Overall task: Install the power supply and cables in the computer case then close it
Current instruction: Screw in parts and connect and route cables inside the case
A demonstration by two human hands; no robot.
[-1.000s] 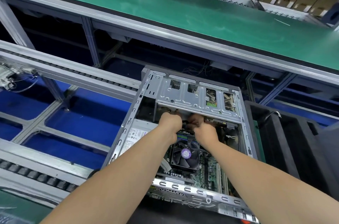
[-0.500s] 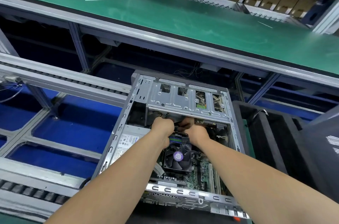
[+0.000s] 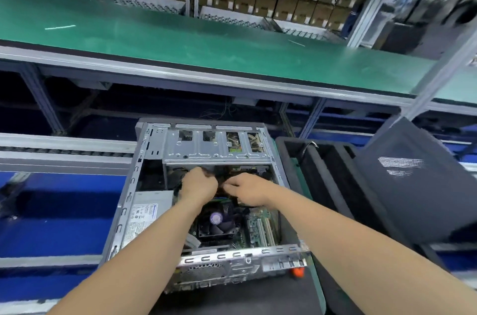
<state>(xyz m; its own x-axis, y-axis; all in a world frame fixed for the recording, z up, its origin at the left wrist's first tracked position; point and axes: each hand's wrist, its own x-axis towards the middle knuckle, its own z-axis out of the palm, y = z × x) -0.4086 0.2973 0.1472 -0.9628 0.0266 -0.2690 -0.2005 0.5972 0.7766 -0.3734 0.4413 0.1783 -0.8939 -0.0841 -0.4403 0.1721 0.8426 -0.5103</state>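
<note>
An open grey computer case (image 3: 129, 185) lies on its side in front of me. The power supply (image 3: 147, 211) with its white label sits inside along the left wall. Near the front is the motherboard (image 3: 258, 229) and a black CPU fan (image 3: 216, 224). Both hands are inside the case just under the metal drive cage (image 3: 214, 152). My left hand (image 3: 198, 185) is curled round dark cables (image 3: 219, 180). My right hand (image 3: 247, 190) lies beside it with fingers pointing left at the same cables; its grip is hidden.
A dark side panel (image 3: 413, 185) leans at the right over a black foam tray (image 3: 322, 172). A green conveyor belt (image 3: 206, 43) runs across behind the case. Roller rails (image 3: 64, 149) and blue flooring lie at the left. An orange part (image 3: 296, 272) shows by the case's front corner.
The view swung up and left. My hands have moved slightly apart, and my right hand has turned so its fingers point left. Both remain in the same spot under the drive cage.
</note>
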